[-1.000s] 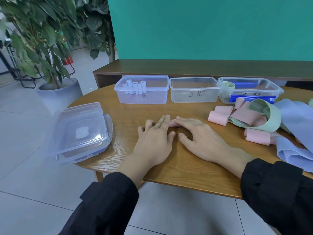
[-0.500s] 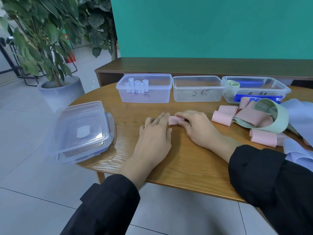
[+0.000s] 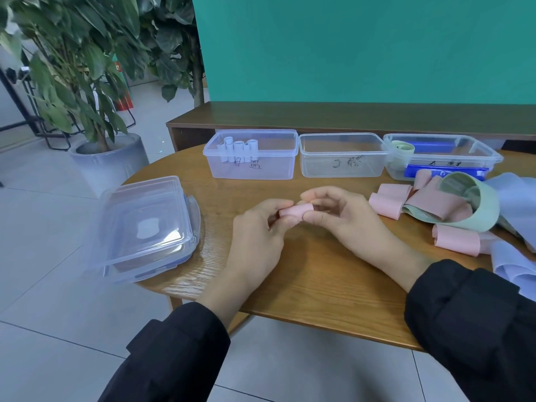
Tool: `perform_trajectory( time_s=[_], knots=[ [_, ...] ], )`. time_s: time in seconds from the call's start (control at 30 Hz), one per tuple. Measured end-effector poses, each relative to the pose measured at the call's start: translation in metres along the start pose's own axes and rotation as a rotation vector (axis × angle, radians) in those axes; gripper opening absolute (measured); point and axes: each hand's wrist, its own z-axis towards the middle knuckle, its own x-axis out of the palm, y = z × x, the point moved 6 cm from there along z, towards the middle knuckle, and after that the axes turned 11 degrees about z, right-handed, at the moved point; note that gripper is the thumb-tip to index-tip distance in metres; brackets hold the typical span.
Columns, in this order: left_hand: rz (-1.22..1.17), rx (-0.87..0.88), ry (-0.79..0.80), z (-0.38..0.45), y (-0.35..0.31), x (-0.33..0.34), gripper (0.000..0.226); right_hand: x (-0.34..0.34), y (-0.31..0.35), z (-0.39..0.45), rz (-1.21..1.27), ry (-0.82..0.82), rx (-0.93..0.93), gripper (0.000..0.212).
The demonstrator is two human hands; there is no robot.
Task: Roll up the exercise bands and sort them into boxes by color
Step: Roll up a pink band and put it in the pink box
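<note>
Head view: both hands have come up off the tabletop (image 3: 304, 274), where a second ago they lay flat with straight fingers pressing the pink band against the wood. The left hand (image 3: 261, 227) and right hand (image 3: 342, 219) now meet in a shared grip on the rolled pink band (image 3: 296, 210), each pinching one end between thumb and curled fingers, so the short roll lies crosswise between them, above the wood and not touching it. Half a second ago the roll was still down on the surface under the right fingers.

Beyond the grip stand three clear boxes in a row: the left box (image 3: 252, 166) with pale rolls standing in its far left corner, the middle box (image 3: 342, 166) straight ahead of the grip, and the right box (image 3: 441, 158) with a green roll and blue pieces inside. To the right of the grip lies the heap of loose bands (image 3: 452, 210), pink, green and pale blue, unchanged in its lie. To the left of the grip, at the tabletop's edge, sits the stack of clear lids (image 3: 145, 227), where it was before.
</note>
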Motion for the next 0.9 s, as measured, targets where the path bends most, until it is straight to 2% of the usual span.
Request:
perform_trajectory(
  time_s=[0.13,0.3,0.47,0.63,0.7,0.8,0.9],
  knots=[
    [-0.102,-0.005,0.005,-0.002,0.003,-0.001,0.017,-0.004,-0.001,0.001,0.279,-0.034,0.077,0.033],
    [-0.159,-0.012,0.023,-0.003,0.001,0.001,0.008,-0.007,0.003,0.000,0.334,-0.057,0.069,0.027],
    [-0.302,-0.029,-0.009,0.002,-0.012,-0.004,0.011,-0.009,0.017,0.000,0.475,-0.053,0.085,0.033],
    [-0.402,-0.060,0.040,0.011,-0.025,-0.003,0.013,-0.026,0.045,0.009,0.191,-0.053,0.039,0.027],
    [-0.471,-0.089,0.060,0.015,-0.029,-0.003,0.022,-0.032,0.051,0.016,0.151,-0.040,0.042,0.019],
    [-0.553,-0.134,0.024,0.020,-0.033,-0.002,0.039,-0.041,0.065,0.033,0.069,-0.045,0.021,0.017],
    [-0.506,-0.139,-0.014,0.025,-0.028,0.003,0.047,-0.061,0.074,0.062,-0.054,-0.115,-0.031,0.016]
  ],
)
